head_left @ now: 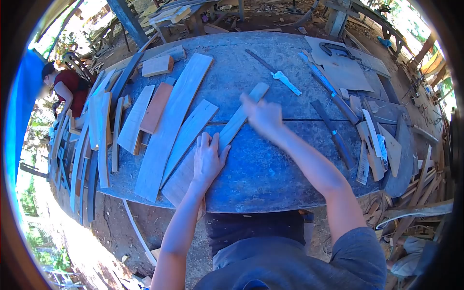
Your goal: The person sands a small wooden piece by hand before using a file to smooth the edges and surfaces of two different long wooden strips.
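My left hand (207, 158) lies on the near part of a narrow wooden strip (237, 122) and a wider board (181, 179), its fingers spread and the thumb out to the right. The strip slants away toward the far right. Above the strip's far end, my right hand (263, 116) is smeared by motion. Its fingers look curled, but whether they hold anything cannot be made out. Left of my left hand lie a shorter board (193, 130) and a long wide plank (176, 121).
Wooden pieces (104, 140) crowd the blue table's (270, 169) left side. Handsaws (333, 135) and a blade with a pale wrapped handle (286, 82) lie to the right. A black clamp (338, 50) sits on a flat sheet. A person (70, 92) is at far left.
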### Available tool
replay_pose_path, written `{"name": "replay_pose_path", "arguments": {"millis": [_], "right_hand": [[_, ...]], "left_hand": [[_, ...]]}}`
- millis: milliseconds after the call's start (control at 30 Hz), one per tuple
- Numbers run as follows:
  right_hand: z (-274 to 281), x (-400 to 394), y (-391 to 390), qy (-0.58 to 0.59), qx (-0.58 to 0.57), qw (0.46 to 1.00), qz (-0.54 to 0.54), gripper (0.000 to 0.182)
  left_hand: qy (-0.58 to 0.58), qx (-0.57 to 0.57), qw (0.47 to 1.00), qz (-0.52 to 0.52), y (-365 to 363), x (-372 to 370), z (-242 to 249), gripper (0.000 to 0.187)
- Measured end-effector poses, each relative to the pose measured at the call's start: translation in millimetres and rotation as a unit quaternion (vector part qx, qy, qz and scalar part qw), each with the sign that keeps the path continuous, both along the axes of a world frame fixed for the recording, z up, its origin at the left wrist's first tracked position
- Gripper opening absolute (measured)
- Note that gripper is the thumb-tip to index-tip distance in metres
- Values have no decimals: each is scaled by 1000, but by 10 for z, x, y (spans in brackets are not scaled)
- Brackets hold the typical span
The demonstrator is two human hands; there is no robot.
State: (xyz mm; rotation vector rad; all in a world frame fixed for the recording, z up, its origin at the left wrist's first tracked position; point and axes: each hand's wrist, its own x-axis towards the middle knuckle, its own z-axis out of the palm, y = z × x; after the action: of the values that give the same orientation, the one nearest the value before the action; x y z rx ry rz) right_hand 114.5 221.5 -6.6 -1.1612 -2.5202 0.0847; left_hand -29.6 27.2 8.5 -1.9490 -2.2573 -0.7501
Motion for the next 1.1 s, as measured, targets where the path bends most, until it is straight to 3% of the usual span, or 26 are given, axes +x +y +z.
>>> {"name": "replay_pose_path", "arguments": {"millis": [33,100,167,233,333,367,433,567,633,767,833,1000,1067,1100], "right_hand": [[32,40,-182,0,-1,1000,-4,45],[163,167,-513,-55,57,992,103,40],[173,243,-18,-55,85,992,81,39],[364,251,398,-16,-43,999,-29,39],[184,109,364,-17,44,996,-81,40],[161,127,224,-16,52,995,-81,40],[228,195,-311,-42,66,997,28,34],[231,283,67,-54,111,992,15,37],[475,229,417,-68,-79,992,-65,41],[445,212,827,-46,-113,989,-83,49],[496,241,904,106,-191,975,-51,51],[447,166,628,3,-62,998,-32,46],[376,58,495,35,-41,996,-71,43],[316,13,380,65,-18,991,-113,41]], "left_hand": [[3,2,1000,-2,9,-5,12,50],[2,8,1000,-14,21,-48,14,49],[-2,17,1000,-23,17,-22,3,48],[-16,20,1000,-9,4,-10,23,48],[-14,19,1000,-1,11,2,1,48],[-14,26,1000,-2,32,4,8,48],[5,12,1000,-9,22,-7,24,48],[-2,8,1000,-16,32,12,29,48],[9,2,1000,-19,33,7,81,46],[-53,-19,998,-9,42,13,259,42],[-263,-77,962,-11,65,-57,237,38],[-184,-4,983,-24,92,82,132,29],[-165,12,986,-30,85,90,117,26],[-91,5,996,-8,70,104,174,25]]}}
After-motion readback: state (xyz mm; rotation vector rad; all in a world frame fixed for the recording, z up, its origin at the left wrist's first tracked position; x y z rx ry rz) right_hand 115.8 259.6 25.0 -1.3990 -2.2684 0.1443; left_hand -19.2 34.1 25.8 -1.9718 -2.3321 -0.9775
